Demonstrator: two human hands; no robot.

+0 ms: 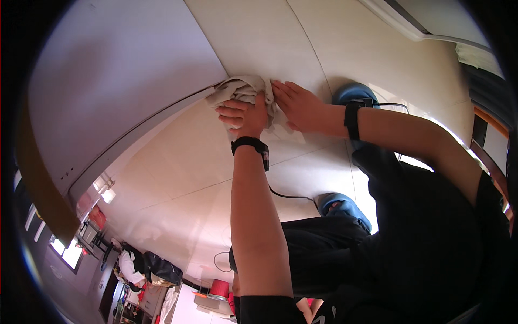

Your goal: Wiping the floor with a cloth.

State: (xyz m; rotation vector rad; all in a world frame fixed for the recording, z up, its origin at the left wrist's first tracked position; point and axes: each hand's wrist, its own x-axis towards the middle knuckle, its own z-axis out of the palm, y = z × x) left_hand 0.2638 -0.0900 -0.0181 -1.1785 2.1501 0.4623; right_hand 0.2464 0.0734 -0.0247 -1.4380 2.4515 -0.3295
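Note:
A crumpled beige cloth (243, 86) lies bunched on the tiled floor, touching the lower corner of a large pale panel. My left hand (244, 114) grips the bunched cloth from above, its fingers curled over the folds. Beside it, my right hand (298, 106) rests low with fingers stretched out, the fingertips against the cloth's right edge. My right thumb points down toward the tiles. Each wrist wears a black band, and a thin dark cable hangs from the left one.
The pale panel (124, 59) fills the upper left, with its edge running down to the lower left. Blue slippers (345, 208) are on my feet, close to the hands. A red container (219, 288) and a black bag (163, 268) stand at the lower left.

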